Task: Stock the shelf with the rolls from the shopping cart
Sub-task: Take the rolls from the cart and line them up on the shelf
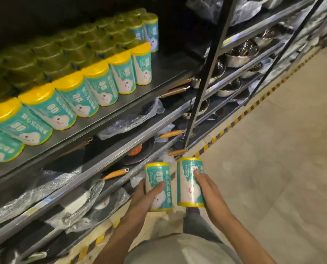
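Dark metal shelf (151,92) carrying rows of upright teal rolls (101,84) with yellow tops — back rows dim, seemingly the same kind.

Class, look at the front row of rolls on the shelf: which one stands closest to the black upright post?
The roll at the right end of the front row. Bare shelf lies between it and the post; every other front-row roll stands further left.

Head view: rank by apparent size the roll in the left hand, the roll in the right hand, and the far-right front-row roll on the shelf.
1. Roll in the right hand and roll in the left hand: about alike, unranked.
2. Far-right front-row roll: looks smaller, but it is farther from the camera, so true size is probably the same.
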